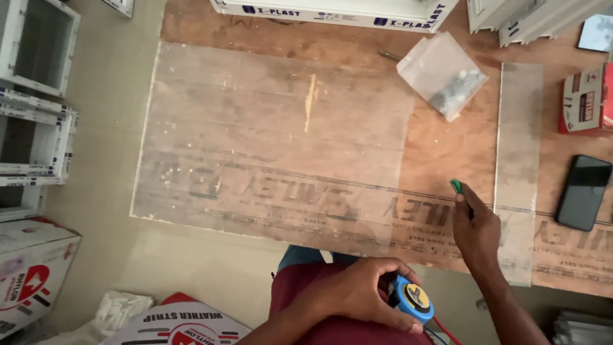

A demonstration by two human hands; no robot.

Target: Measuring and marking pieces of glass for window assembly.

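Single head view, no second view to share with. The camera sits on the person's head and looks almost straight down onto the table (447, 147), from standing height, fairly near. The far table edge runs close to the frame top, the near edge crosses the lower part at a slight slant. The person's own body enters from the bottom centre: left hand (357, 291) low in frame against the lap, right hand (476, 230) just above it over the table. The left third of the frame falls off the table and takes in the floor (108, 160). The right edge crops the table.
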